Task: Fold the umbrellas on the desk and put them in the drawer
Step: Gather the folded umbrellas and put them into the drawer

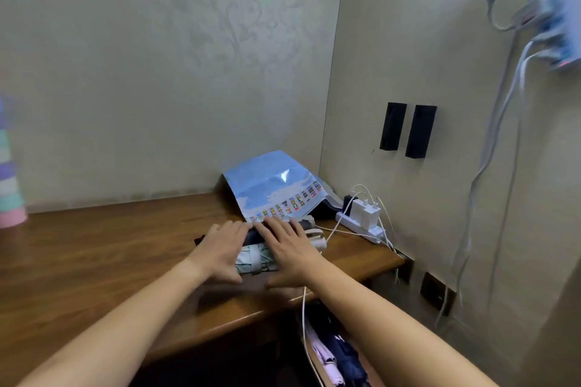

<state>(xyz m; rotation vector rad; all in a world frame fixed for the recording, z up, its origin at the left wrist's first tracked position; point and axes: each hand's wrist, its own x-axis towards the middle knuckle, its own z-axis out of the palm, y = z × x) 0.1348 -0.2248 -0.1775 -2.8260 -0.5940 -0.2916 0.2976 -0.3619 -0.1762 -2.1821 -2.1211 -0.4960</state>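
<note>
Two folded umbrellas lie side by side on the wooden desk: a pale green-grey umbrella with a strap nearer me, and a dark navy umbrella behind it. My left hand lies over their left ends with fingers stretched out. My right hand rests flat on their right part, fingers straight. Below the desk's edge the open drawer shows folded umbrellas in lilac and navy.
A blue paper bag with small flags leans in the corner behind the umbrellas. A white power strip with chargers and white cables sits at the desk's right end. A pastel stack stands at far left. Two black boxes hang on the right wall.
</note>
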